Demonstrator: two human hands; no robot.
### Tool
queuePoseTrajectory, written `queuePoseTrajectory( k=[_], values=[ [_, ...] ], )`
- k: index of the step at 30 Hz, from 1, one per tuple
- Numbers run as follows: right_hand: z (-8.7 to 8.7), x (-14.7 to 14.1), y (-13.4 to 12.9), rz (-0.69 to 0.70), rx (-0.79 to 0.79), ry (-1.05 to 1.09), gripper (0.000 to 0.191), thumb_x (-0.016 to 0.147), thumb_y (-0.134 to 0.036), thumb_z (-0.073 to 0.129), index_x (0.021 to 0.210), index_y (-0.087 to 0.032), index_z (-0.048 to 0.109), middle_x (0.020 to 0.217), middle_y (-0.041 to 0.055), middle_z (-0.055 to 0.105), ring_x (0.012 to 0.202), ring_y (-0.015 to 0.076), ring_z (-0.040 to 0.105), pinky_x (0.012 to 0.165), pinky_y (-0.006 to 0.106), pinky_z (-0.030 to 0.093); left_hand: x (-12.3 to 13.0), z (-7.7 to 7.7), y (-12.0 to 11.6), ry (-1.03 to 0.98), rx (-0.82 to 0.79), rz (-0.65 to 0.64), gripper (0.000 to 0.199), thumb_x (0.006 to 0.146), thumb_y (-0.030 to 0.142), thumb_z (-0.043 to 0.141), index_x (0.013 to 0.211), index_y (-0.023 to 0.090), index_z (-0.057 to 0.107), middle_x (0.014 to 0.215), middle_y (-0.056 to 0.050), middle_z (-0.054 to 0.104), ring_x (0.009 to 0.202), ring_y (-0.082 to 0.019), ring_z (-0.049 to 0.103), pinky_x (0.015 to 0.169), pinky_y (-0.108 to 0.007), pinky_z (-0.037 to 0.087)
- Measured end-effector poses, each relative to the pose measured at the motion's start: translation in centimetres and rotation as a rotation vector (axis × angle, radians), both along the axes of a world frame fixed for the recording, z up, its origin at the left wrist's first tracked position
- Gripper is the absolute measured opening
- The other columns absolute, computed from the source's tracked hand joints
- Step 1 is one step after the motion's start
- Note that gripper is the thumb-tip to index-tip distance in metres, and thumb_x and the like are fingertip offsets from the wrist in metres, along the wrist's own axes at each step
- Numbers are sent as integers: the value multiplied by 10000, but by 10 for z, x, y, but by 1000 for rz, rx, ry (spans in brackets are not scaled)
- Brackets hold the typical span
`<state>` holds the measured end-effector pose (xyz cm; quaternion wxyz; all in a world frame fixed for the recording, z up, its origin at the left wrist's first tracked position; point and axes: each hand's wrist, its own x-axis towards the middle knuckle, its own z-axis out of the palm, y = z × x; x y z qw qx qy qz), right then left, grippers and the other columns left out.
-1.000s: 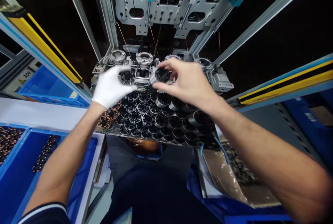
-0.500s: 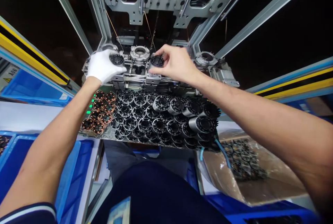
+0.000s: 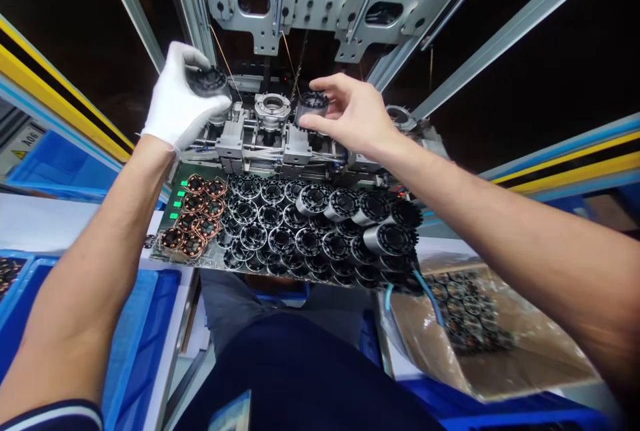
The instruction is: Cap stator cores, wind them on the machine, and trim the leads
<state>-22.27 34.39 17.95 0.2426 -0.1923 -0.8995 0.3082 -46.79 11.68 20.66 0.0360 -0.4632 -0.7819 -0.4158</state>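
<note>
My left hand (image 3: 183,101), in a white glove, grips a black-topped motor stator core (image 3: 211,81) between thumb and fingers, over the left end of the machine. Bare, my right hand (image 3: 353,111) has its thumb and fingers around a second stator core (image 3: 313,104), beside a metal clamp block (image 3: 297,143). An unfilled ring-shaped holder (image 3: 273,105) stands between the two hands. Below them, rows of unwound stator cores (image 3: 281,239) cover most of a tray. Copper-wound stators (image 3: 190,221) lie at the tray's left end.
A machine plate (image 3: 305,14) hangs above the holders, with thin copper wires running down. Yellow-edged posts (image 3: 60,94) flank both sides. At right stands a plastic-lined carton (image 3: 530,357) with several stators. Blue bins (image 3: 135,344) sit at lower left.
My left hand has risen and moved left with its stator core. My right hand and its core have shifted slightly right and up in the view.
</note>
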Motion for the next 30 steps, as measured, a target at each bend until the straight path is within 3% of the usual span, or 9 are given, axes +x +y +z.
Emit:
queuePoseTrajectory(
  k=[3,9,15,17,19,20,23,26,30],
  values=[
    [-5,-2,-10,-38,37,-6,633,900,-444,900,1454,-180,746,1363,174,813,1075,304,723,992,468,613,6,-5,4,32,-83,80,786,802,333,958,1519,145,694,1499,-59,789,1299,-253,736,1222,-466,599],
    [-18,-6,-21,-82,53,-122,600,815,-450,911,1335,-174,798,1132,109,834,984,311,723,1000,496,589,12,-36,13,20,-267,141,670,817,438,938,1418,170,813,1474,-56,840,1360,-254,734,1334,-518,519],
    [-3,-4,-22,-58,-4,-101,561,752,-389,915,1250,-176,769,1202,134,818,1078,335,752,1067,516,585,22,-28,-3,1,-223,66,631,823,383,932,1410,193,803,1458,-69,844,1365,-288,753,1330,-574,527],
    [10,9,-38,5,-141,10,623,797,-475,899,1328,-219,696,1360,136,781,938,277,768,886,462,633,42,-22,-18,-16,-52,-18,619,840,371,917,1417,212,758,1517,-82,807,1407,-289,740,1327,-529,547],
    [23,29,-66,115,-401,211,710,820,-596,922,1370,-290,594,1504,118,706,815,217,758,700,401,614,74,-19,-36,-68,166,-155,646,874,445,929,1433,244,675,1570,-98,755,1446,-296,725,1290,-490,590],
    [29,41,-83,173,-527,299,738,808,-624,969,1341,-322,558,1491,88,699,811,207,760,680,390,613,94,-18,-46,-131,277,-240,654,889,483,949,1422,258,643,1574,-112,739,1451,-312,726,1255,-490,619],
    [41,80,-131,235,-743,405,706,832,-606,1049,1221,-362,512,1156,-15,735,809,190,736,737,374,640,152,-14,-73,-345,466,-414,527,965,494,960,1325,308,622,1507,-80,753,1409,-295,763,1158,-447,683],
    [46,111,-161,239,-831,410,586,936,-582,1000,1175,-370,509,975,-40,726,777,189,717,715,357,636,191,-8,-92,-429,532,-420,520,945,435,1003,1321,329,660,1421,-39,780,1339,-258,801,1124,-386,701],
    [52,133,-172,227,-893,444,650,890,-467,1066,1311,-395,576,1040,-30,775,907,199,795,812,345,708,204,0,-106,-453,445,-402,809,840,488,1077,1530,335,683,1492,-78,778,1300,-298,829,1049,-390,741]
  ],
)
